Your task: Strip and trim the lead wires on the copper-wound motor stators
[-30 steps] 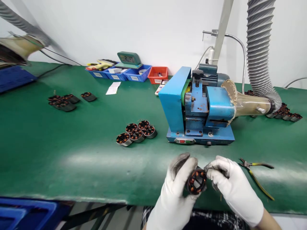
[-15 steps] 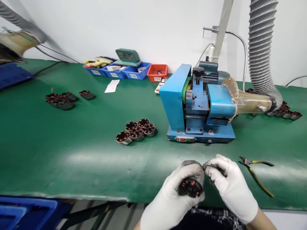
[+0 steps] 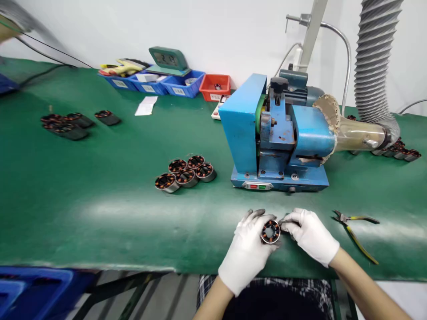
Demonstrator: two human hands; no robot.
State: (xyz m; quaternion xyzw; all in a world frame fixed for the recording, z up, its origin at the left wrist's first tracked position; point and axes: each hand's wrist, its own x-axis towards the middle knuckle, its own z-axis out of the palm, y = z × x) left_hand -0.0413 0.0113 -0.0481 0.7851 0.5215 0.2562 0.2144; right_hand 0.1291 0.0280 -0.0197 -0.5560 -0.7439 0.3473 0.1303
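A motor stator (image 3: 271,232), a metal ring with copper windings inside, is gripped by my gloved left hand (image 3: 251,242), its open face turned up toward me and the green table showing through its centre. My gloved right hand (image 3: 305,231) has its fingertips pinched together at the stator's right edge; whatever lies between them is too small to make out. Both white gloves have dark, dirty fingertips. Diagonal cutters (image 3: 355,231) with yellow-and-black handles lie spread on the table to the right of my right hand.
Beyond my hands stands a blue motor-driven machine (image 3: 280,138) with a grey hose (image 3: 376,62). Several stators (image 3: 187,177) stand left of it, more (image 3: 65,126) at far left and behind the hose. Blue bins (image 3: 183,86), a red bin (image 3: 215,87) and a clock (image 3: 168,58) line the wall.
Both hands have moved a little away from me with the stator. It has been turned from a slanted view of its side to a face-on view through its centre. The camera view has shifted slightly.
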